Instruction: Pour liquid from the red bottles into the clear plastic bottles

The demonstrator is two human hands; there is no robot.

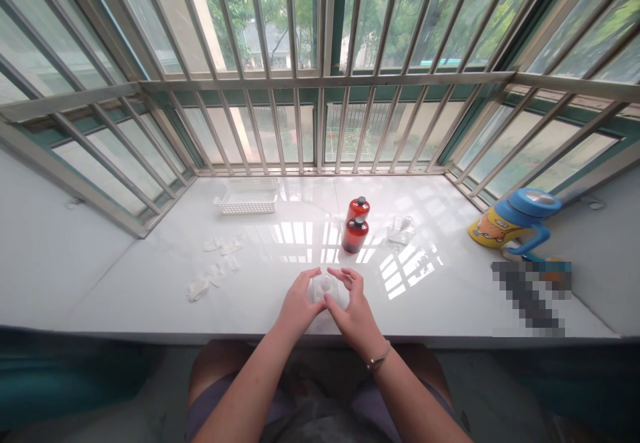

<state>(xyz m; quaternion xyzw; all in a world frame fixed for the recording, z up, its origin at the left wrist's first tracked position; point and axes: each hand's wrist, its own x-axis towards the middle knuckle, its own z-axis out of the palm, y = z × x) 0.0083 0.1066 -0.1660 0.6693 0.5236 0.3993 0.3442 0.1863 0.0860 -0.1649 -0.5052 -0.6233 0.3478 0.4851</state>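
A small clear container (325, 286), with a rounded part at its middle, is between my two hands near the front of the white table. My left hand (301, 300) curves round its left side, fingers and thumb bent inward against it. On the other side, my right hand (353, 302) cups it the same way. The two thumb tips nearly meet in front of it, and they hide part of its near side. Just beyond my hands stand two red bottles, a nearer one (355, 236) and a farther one (359, 209), both with dark caps.
Clear glass-like pieces (401, 229) stand right of the bottles. Several crumpled white pieces (215, 273) lie at the left, below a white plastic basket (247, 202). A blue and yellow flask (515, 218) and a blurred-out item (530, 296) are at the right. Metal window bars (320, 84) close the back.
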